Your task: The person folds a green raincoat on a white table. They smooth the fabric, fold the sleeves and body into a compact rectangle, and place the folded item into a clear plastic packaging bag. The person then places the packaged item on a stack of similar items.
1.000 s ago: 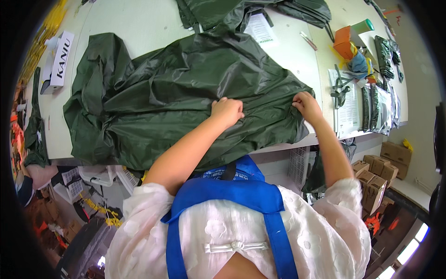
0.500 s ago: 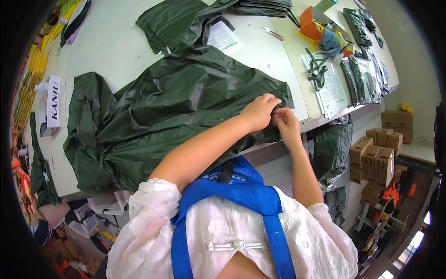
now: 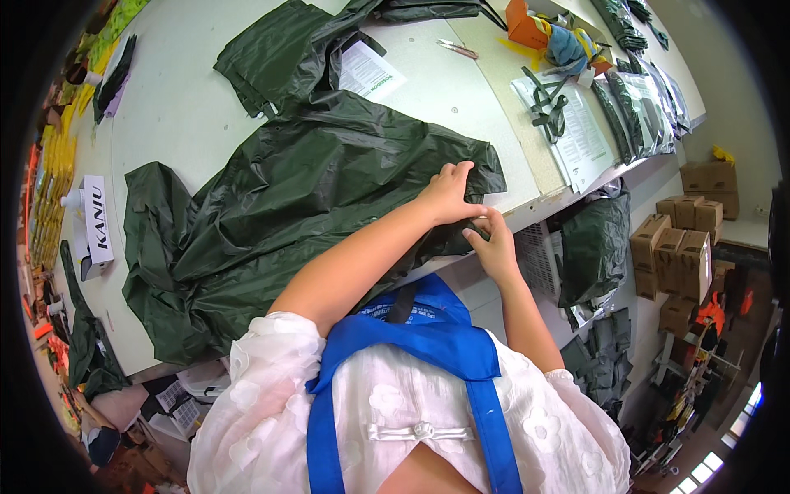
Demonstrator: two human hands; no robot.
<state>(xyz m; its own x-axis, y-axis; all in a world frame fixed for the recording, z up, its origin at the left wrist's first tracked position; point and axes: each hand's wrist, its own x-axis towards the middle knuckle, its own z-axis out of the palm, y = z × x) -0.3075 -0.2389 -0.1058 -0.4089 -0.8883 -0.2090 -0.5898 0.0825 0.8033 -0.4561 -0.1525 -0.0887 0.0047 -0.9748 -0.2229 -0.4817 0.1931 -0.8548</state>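
A dark green, shiny waterproof garment [image 3: 304,173] lies spread and creased over the pale table, its near edge hanging over the front. My left hand [image 3: 447,195] rests on its right end, fingers stretched over the fabric and thumb apart, pointing toward my right hand. At the table's front edge, my right hand [image 3: 495,245] has the garment's edge between bent fingers and thumb. The two hands nearly meet there. Part of the fabric under them is hidden.
More folded dark green fabric [image 3: 271,53] lies at the back, beside a printed sheet [image 3: 368,72] and thread snips [image 3: 457,49]. On the right are papers with dark straps [image 3: 547,111], an orange box [image 3: 527,26] and bagged garments [image 3: 638,115]. A white sign box [image 3: 97,218] stands left.
My left hand's fingers have spread, and its thumb now stretches toward the right hand. The right hand has dropped slightly with the garment edge. The whole view has shifted a little.
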